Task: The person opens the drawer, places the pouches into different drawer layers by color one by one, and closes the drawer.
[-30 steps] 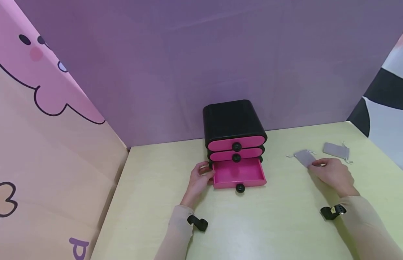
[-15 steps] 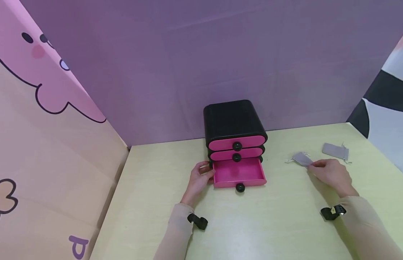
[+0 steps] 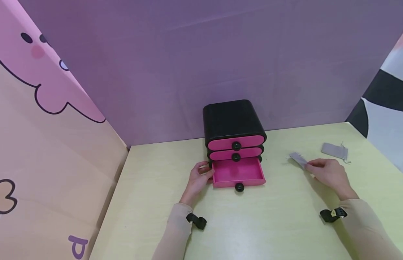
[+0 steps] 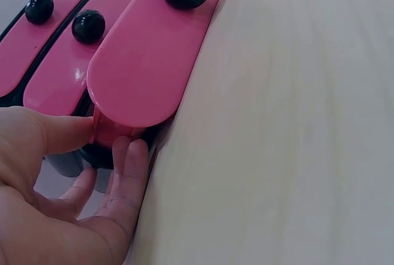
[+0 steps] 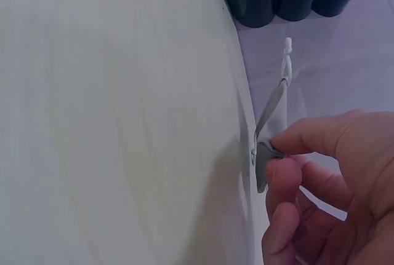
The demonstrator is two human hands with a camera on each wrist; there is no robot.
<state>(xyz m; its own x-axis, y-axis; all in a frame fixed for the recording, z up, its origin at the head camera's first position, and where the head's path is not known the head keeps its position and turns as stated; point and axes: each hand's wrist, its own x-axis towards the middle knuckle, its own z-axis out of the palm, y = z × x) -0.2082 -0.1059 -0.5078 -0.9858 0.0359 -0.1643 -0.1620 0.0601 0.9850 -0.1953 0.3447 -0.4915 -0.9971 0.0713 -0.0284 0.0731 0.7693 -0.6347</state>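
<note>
A small black chest (image 3: 234, 119) with pink drawers and round black knobs stands at the back of the table. Its bottom drawer (image 3: 238, 171) is pulled out, with bare pink inside showing. My left hand (image 3: 199, 180) holds that drawer by its left side, behind the front panel; the thumb (image 4: 71, 133) lies at the wall's upper edge and the fingertips (image 4: 134, 154) lower down. Off to the right, my right hand (image 3: 329, 175) pinches one end of a small grey drawstring pouch (image 3: 298, 159) between thumb and fingers. The pouch's stringed end points away, lifted over the table.
A second grey drawstring pouch (image 3: 334, 150) lies flat on the table behind my right hand. The pale wooden table (image 3: 253, 231) meets a purple backdrop (image 3: 188, 72) behind the chest, with printed panels at left and right.
The pouch at my right hand lay flat on the table; now its held end is raised and it is turned narrow. My left hand and the drawer have stayed in place.
</note>
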